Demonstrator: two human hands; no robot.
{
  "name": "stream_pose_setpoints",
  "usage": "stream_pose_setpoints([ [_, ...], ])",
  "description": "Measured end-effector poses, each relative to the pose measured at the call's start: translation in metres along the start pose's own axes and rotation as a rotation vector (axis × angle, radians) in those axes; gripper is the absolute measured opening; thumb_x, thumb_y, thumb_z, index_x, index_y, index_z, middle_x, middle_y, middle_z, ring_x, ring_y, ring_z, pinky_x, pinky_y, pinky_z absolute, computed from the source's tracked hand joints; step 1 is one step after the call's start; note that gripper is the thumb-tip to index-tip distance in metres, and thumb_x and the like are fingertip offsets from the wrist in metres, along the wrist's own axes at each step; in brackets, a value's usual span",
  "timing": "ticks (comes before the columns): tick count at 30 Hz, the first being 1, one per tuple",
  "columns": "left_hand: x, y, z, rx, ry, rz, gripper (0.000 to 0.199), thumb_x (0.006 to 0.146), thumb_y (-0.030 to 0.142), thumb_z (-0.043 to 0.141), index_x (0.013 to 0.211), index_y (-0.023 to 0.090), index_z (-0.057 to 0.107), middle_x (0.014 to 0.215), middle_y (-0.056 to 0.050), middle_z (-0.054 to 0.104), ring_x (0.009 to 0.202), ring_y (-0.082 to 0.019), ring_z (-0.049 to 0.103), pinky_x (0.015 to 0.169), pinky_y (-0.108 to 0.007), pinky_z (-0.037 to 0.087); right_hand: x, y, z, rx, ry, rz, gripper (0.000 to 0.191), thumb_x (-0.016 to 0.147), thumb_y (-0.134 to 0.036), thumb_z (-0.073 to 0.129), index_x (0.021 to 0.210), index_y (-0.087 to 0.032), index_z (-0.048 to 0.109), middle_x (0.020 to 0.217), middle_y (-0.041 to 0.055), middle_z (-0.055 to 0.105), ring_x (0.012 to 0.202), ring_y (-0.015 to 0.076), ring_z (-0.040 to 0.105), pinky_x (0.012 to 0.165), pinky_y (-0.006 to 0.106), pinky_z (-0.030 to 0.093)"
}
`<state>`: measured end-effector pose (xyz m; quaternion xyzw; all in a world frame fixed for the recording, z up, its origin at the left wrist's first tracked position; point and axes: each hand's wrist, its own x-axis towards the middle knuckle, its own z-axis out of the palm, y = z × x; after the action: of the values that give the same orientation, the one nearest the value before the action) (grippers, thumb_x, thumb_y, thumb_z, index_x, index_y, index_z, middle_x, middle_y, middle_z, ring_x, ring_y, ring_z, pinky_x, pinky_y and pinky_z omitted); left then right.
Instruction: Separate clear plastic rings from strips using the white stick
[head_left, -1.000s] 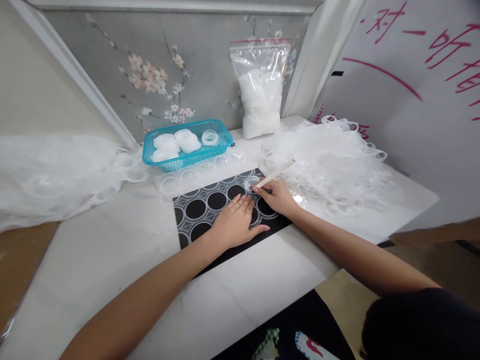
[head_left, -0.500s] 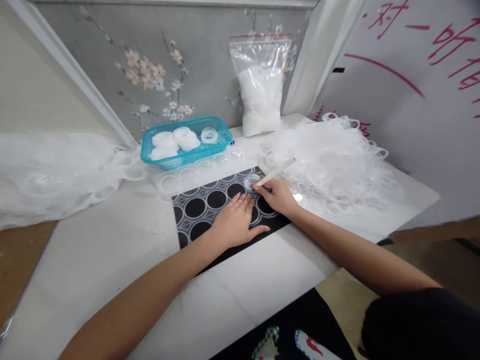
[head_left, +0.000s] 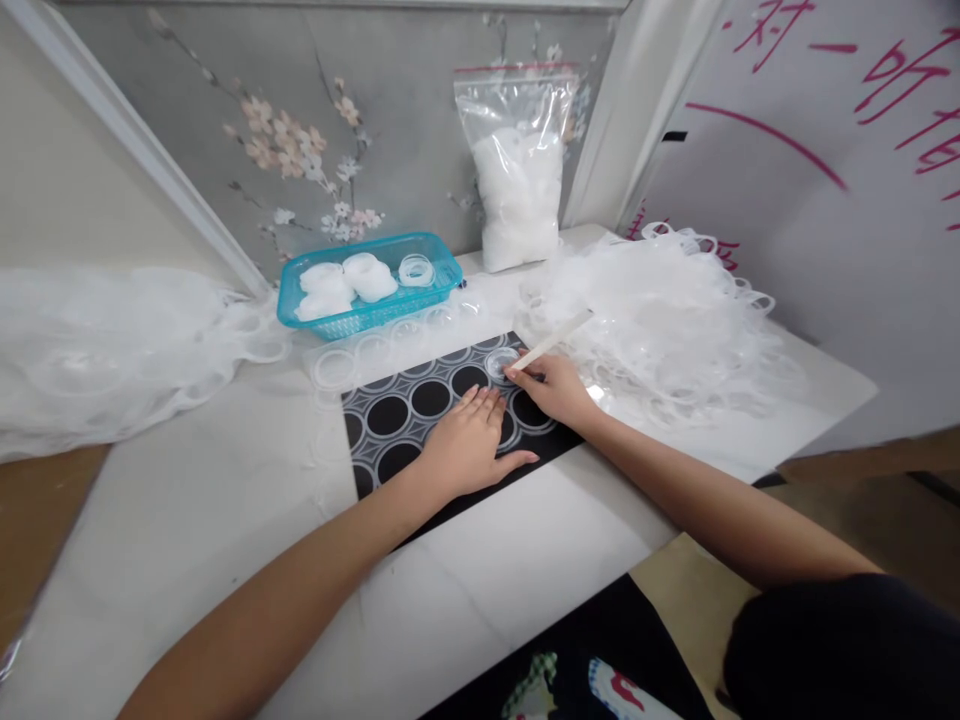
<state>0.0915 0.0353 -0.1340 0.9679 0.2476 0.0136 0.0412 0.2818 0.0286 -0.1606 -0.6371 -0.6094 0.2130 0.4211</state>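
My left hand [head_left: 469, 440] lies flat with its fingers stretched out on a black sheet [head_left: 409, 525] patterned with pale rings. Between the fingers of my right hand [head_left: 551, 385] is a thin whitish flat stick [head_left: 559, 337], slanting up to the right. Its lower end is at my fingertips, beside a clear disc [head_left: 501, 364] near the sheet's far right corner. A translucent sheet with ring shapes [head_left: 335, 370] seems to lie over the black one and stretches past its far edge. My right palm is hidden from view.
Behind the sheet stands a blue basket [head_left: 337, 325] with white ring stacks. A zip bag [head_left: 517, 200] of white pieces leans on the wall. Translucent ring-cut sheets pile up at the right [head_left: 652, 320] and at the left [head_left: 127, 360]. The white table's [head_left: 525, 560] front edge is near my lap.
The view has shifted very slightly. Both hands, the stick and the sheet stay in nearly the same places.
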Motion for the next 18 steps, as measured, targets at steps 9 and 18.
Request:
stream_pose_setpoints([
  [9,0.0,0.002,0.0,0.005,0.022,-0.006,0.093,0.087,0.074,0.04,0.136,-0.004,0.045,0.142,-0.026,0.044,0.137,-0.033,0.039,0.118,-0.044,0.022,-0.013,-0.016,0.007,-0.512,-0.043,-0.27,0.022,0.091,-0.017,0.051,0.095,-0.02,0.072,0.096,0.0084,0.075,0.129,0.0297,0.049,0.113,0.054,0.026],
  [18,0.001,-0.003,-0.005,-0.108,-0.04,-0.029,0.096,0.084,0.08,0.034,0.136,0.0,0.048,0.145,-0.023,0.042,0.139,-0.031,0.036,0.118,-0.044,0.024,0.086,-0.024,-0.072,-0.738,0.47,0.013,0.016,0.09,-0.017,0.054,0.093,-0.013,0.068,0.099,0.0173,0.069,0.119,0.0348,0.052,0.103,0.058,0.032],
])
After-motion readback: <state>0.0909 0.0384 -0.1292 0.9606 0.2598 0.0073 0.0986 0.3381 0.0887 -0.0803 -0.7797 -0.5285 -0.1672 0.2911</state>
